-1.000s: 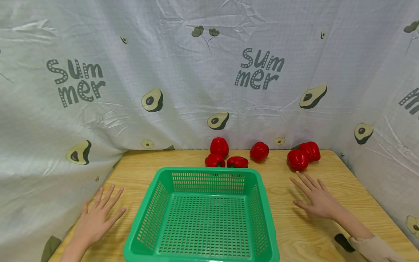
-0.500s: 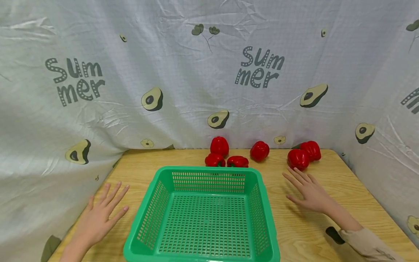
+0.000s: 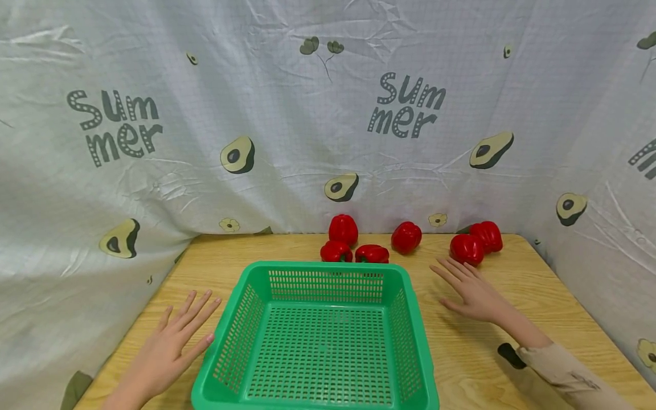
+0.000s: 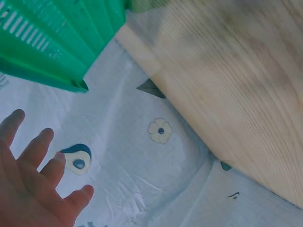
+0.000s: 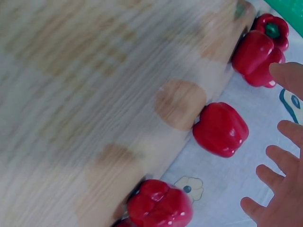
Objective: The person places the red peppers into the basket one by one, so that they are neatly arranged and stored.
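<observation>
An empty green basket stands at the front middle of the table. Just left of its rim is my left hand, fingers spread and holding nothing; the left wrist view also shows this hand apart from the basket. My right hand, palm down with extended fingers, holds nothing and is in front of a red pepper. In the right wrist view the right hand is seen at the edge, with a red pepper and others beyond it.
Behind the basket are three red peppers, one of them upright. Another pepper lies to their right, and one more is at the back right. A patterned cloth hangs along the table's back and sides.
My left hand has moved right, closer to the basket. My right hand has shifted left and slightly farther back. The basket and peppers have stayed in place.
</observation>
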A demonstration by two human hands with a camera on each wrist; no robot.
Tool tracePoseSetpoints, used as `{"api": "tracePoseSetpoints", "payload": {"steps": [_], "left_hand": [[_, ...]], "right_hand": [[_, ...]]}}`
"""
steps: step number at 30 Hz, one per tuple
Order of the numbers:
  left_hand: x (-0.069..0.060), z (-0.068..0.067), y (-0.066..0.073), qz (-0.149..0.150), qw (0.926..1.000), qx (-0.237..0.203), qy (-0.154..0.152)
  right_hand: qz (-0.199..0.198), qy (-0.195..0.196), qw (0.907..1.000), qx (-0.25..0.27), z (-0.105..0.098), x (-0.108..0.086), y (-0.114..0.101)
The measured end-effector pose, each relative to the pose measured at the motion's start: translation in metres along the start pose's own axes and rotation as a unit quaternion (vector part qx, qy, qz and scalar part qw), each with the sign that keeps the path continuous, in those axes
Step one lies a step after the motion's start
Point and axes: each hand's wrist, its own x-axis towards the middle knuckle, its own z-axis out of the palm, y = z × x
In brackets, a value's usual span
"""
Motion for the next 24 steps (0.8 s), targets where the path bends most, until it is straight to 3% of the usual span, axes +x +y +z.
{"api": "tracePoseSetpoints", "payload": {"steps": [7,14,20,24], "left_hand": [[-0.004,0.009,0.022,0.069,0.997,0.009,0.034],[-0.004,0.016,0.041,0.158,0.9841,0.016,0.078],[-0.005,0.022,0.047,0.214,0.973,0.029,0.083],[-0.007,0.026,0.052,0.232,0.9681,0.049,0.08]], "right_hand": [[-0.014,-0.02,0.9996,0.012,0.006,0.014,-0.002],[-0.017,-0.019,0.9994,0.024,0.017,0.03,-0.002],[-0.024,-0.013,0.9994,0.023,0.022,0.042,0.0],[-0.028,-0.002,0.9993,0.023,0.024,0.051,0.001]]}}
